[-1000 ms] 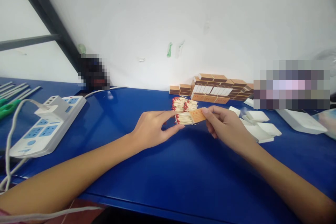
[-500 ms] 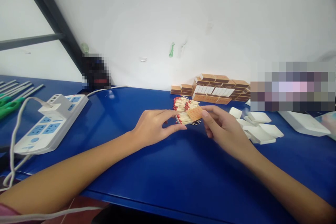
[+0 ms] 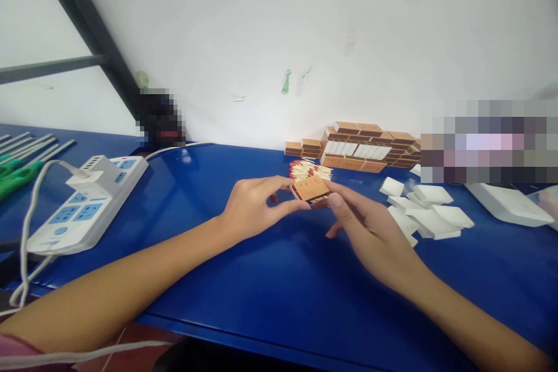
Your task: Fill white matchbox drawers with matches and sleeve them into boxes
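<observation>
Blue tabletop (image 3: 270,279) lies under my hands. My left hand (image 3: 253,206) and right hand (image 3: 366,226) pinch one matchbox (image 3: 310,189) between fingertips, loose matches (image 3: 310,170) just behind.

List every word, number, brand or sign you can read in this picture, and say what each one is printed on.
No text here can be read.
On the matchbox held between the left hand and the right hand: reddish print on the top face, too blurred to read.
On the stacked matchboxes by the wall: print too small to read.
On the power strip: no legible marking.
</observation>
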Tool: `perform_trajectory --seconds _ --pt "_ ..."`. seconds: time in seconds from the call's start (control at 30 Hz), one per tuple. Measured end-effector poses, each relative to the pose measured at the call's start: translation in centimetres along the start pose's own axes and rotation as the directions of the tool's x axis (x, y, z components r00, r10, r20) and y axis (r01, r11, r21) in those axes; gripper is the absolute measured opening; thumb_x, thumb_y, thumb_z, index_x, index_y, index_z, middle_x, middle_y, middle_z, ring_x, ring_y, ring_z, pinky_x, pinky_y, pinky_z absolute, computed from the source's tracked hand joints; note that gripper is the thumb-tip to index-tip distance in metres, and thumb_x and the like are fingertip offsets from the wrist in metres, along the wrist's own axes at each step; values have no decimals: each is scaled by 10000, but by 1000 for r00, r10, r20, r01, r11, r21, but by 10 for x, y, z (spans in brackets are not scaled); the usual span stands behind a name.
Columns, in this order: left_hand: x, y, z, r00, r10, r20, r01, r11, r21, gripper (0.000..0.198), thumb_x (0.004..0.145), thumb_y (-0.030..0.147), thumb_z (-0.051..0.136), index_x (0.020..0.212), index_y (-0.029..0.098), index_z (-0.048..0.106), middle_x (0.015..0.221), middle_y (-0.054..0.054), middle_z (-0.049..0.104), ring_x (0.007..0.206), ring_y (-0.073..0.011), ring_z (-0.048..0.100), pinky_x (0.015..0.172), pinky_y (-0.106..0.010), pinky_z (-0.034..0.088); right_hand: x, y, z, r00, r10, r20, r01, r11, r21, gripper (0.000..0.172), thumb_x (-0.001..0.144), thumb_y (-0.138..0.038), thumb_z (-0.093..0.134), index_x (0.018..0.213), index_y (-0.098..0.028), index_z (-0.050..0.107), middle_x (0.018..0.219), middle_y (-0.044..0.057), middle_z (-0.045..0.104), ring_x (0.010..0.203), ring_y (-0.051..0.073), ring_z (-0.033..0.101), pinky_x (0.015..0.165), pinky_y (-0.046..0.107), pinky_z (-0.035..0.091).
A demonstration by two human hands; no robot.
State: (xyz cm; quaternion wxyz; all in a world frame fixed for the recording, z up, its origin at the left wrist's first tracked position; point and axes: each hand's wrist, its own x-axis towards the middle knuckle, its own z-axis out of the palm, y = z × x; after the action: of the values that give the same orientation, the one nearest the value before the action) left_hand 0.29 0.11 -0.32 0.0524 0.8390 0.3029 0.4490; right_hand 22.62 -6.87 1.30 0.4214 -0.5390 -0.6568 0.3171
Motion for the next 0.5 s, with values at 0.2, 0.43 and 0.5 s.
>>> perform_trajectory --seconds 0.2,0.43,0.5 --pt "0 -2 -1 997 39 71 -35 998 -60 546 754 706 818 914 187 758 734 23 753 576 -107 653 564 -231 499 -7 -3 4 990 -50 129 56 997 -49 585 1072 -585 457 1511 -229 607 1053 87 779 678 182 699 583 316 606" --pt "0 1 -2 991 57 125 -52 998 -46 479 805 645 827 901 180 758 719 24 735 580 -111 631 572 -246 486 -8 -1 3 977 -158 144 191 949 -252 581 1095 -554 407 1538 -213 567 1089 110 781 765 227 731 699 368 589" --pt "4 -2 -4 990 16 143 -16 1000 2 374 879 528 781 1014 180 765 810 3 770 615 -119 650 610 -255 505 -4 3 1 983 -160 89 180 933 -312 589 1093 -559 404 1527 -196 569 1110 122 786 816 245 742 733 382 590"
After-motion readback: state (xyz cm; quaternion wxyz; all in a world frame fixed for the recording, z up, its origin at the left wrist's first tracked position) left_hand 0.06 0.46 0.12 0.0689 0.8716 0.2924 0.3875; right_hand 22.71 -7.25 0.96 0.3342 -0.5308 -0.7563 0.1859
